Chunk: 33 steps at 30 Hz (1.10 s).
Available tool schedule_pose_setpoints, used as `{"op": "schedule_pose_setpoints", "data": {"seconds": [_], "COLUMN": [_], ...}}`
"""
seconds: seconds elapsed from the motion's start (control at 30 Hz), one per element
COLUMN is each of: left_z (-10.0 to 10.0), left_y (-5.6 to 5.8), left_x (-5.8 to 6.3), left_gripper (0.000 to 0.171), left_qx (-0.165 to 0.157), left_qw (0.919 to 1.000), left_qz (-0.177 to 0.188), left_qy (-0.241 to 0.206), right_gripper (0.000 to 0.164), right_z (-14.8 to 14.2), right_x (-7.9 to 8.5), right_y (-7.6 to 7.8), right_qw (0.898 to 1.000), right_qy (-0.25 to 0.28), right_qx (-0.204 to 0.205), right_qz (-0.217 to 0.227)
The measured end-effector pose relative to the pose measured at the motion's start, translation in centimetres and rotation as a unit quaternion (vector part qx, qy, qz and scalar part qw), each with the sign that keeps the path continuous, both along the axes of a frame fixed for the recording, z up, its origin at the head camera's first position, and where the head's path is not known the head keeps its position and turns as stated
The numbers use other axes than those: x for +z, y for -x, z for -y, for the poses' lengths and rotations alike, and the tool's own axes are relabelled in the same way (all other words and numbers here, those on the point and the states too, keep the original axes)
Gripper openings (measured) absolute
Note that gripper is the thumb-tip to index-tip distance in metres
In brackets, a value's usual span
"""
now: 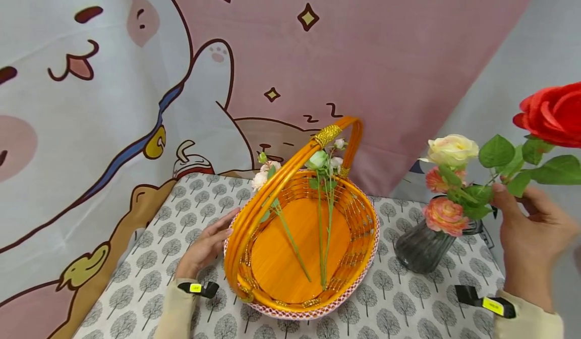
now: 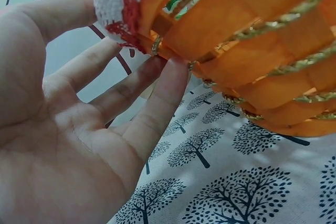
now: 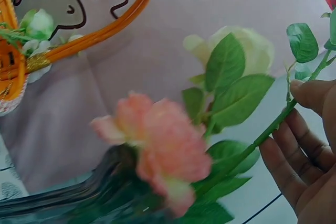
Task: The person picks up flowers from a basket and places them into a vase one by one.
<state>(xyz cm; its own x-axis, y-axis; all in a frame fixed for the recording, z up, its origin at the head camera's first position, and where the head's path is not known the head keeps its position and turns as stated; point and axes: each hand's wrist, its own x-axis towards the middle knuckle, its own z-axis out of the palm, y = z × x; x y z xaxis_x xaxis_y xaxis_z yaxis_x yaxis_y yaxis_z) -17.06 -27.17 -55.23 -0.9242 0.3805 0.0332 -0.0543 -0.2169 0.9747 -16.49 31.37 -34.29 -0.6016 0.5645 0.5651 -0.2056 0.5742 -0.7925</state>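
Note:
My left hand touches the outer left side of an orange woven basket, fingertips at its red-and-white trimmed rim. In the left wrist view its fingers reach the weave fairly straight. Inside the basket lie a pale pink flower stem and white-green flowers on long stems. At right, my right hand pinches the green stem of a red rose. That stem runs down behind the coral flowers toward a dark glass vase. A cream rose also stands in the vase.
A tall arched handle with gold binding spans the basket. The tabletop has a white cloth printed with grey trees. Behind it hangs a pink cartoon backdrop. The vase stands right of the basket, near the table's right edge.

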Motion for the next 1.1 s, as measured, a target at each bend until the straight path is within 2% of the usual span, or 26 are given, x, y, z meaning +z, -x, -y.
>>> {"op": "schedule_pose_setpoints", "data": {"seconds": [0.17, 0.37, 0.53, 0.63, 0.93, 1.0, 1.1], "left_z": [-0.1, -0.1, -0.1, -0.2, 0.0, 0.0, 0.0], "left_y": [0.0, -0.1, 0.0, -0.1, 0.0, -0.1, -0.1], "left_x": [0.1, 0.0, 0.0, -0.1, -0.3, -0.3, -0.1], "left_gripper": [0.062, 0.061, 0.062, 0.061, 0.061, 0.061, 0.062], "left_qx": [0.006, 0.004, 0.003, 0.006, -0.003, -0.003, -0.001], "left_qw": [0.9999, 1.0000, 0.9999, 0.9999, 1.0000, 1.0000, 1.0000], "left_qz": [0.007, 0.007, 0.007, 0.009, 0.002, 0.002, 0.002], "left_qy": [0.004, -0.005, -0.013, -0.010, -0.008, -0.006, -0.001], "right_gripper": [0.027, 0.030, 0.030, 0.029, 0.033, 0.031, 0.028], "right_z": [-0.3, -0.4, -0.6, -0.8, -1.0, -1.1, -1.0], "right_x": [-1.5, -3.2, -4.6, -5.2, -5.1, -5.1, -5.3], "right_y": [0.0, -0.4, -0.6, -0.6, -0.4, -0.4, -0.5], "right_qw": [0.999, 0.998, 0.994, 0.992, 0.980, 0.981, 0.987], "right_qy": [0.044, 0.020, 0.057, 0.052, 0.067, 0.062, 0.053], "right_qx": [0.015, 0.006, 0.009, 0.014, 0.021, 0.021, 0.019], "right_qz": [0.025, 0.052, 0.087, 0.111, 0.184, 0.180, 0.150]}}
